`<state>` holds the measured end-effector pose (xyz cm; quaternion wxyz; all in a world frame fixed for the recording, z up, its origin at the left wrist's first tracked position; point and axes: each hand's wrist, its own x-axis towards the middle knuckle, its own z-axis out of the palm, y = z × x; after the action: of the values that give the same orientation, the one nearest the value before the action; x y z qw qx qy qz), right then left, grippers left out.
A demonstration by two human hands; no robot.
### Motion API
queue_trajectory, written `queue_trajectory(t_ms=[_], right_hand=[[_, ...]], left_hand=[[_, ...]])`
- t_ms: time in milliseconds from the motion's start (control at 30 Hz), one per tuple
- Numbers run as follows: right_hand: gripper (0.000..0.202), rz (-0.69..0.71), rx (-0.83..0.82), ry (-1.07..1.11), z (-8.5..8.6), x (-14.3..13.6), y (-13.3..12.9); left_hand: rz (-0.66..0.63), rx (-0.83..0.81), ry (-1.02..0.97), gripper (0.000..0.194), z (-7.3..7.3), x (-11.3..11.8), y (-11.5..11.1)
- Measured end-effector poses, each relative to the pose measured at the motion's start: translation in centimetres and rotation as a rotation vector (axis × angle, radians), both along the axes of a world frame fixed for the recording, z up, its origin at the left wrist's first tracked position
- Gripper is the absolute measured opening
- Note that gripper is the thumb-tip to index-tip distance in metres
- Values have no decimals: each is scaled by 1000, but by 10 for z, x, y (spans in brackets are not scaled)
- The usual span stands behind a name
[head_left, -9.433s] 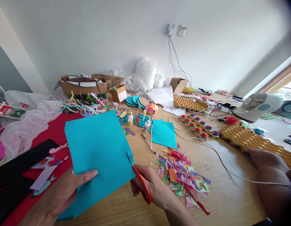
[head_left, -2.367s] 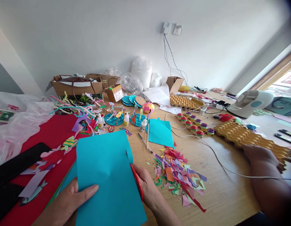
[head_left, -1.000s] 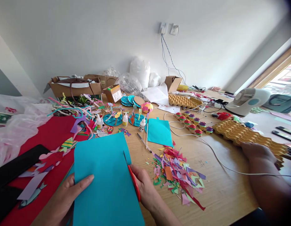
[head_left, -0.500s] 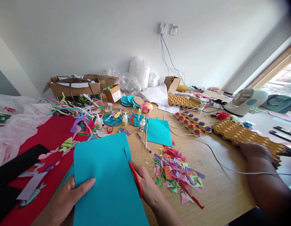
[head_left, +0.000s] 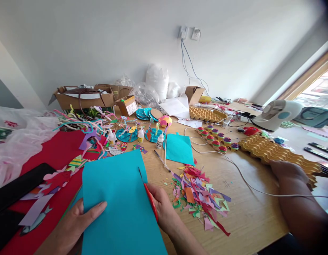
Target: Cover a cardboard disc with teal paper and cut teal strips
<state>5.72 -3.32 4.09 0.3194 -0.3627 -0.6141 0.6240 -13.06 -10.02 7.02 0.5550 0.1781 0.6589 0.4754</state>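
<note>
A large sheet of turquoise paper (head_left: 118, 198) is held up in front of me over the table. My left hand (head_left: 86, 217) pinches its left edge, thumb on top and the other fingers hidden underneath. With my right hand (head_left: 162, 203) I grip red-handled scissors (head_left: 152, 202) at the sheet's right side. A dark blade lies over the paper near its upper right edge, and the other blade is hidden. Beyond the sheet, a smaller turquoise piece (head_left: 179, 148) rests on the wood beside a pen (head_left: 162, 161).
Paper scraps (head_left: 199, 194) are heaped right of my hands. Several glue bottles (head_left: 160, 140) stand behind the sheet. A co-worker's hand (head_left: 288, 171) touches an egg tray (head_left: 275, 148) at the right. A white cable (head_left: 240, 173) crosses the table. Red sheets (head_left: 57, 152) lie left.
The scissors and my right hand have shifted slightly left and toward the paper; the handles look closer together. The sheet has moved a little left with my left hand.
</note>
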Motion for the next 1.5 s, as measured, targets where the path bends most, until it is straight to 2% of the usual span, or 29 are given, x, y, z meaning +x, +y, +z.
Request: queue_trajectory(t_ms=[133,300,467,667,867,1067,1133,1300,1433,1500], right_hand=[[49,-19,49,-36,0,-1,0],[45,35,4,-21,1,1,1],[45,43,0,-4,4,3,1],[48,34,-19,-8,10,2,2],[51,22,1,-3,6,2,2],[55,2,-26,45,2,-2,2],[56,-34,-3,19,1,-3,1],[54,-28,-6,14,1,-2,1],[53,-5,-8,5,2,0,1],[52,-2,-2,13,3,1,2]], left_hand=[[25,-12,-33,50,-2,1,1],[41,-32,12,44,-2,0,-2],[-53,-50,4,56,6,1,-2],[-117,-53,-22,53,11,3,2],[-91,-27,-56,58,9,2,1],[-90,-35,-85,30,12,2,1],[-89,-29,-81,27,14,1,2],[-38,-39,-3,29,10,-1,2],[-29,-30,-20,48,5,3,-2],[-13,4,-30,50,4,7,-4]])
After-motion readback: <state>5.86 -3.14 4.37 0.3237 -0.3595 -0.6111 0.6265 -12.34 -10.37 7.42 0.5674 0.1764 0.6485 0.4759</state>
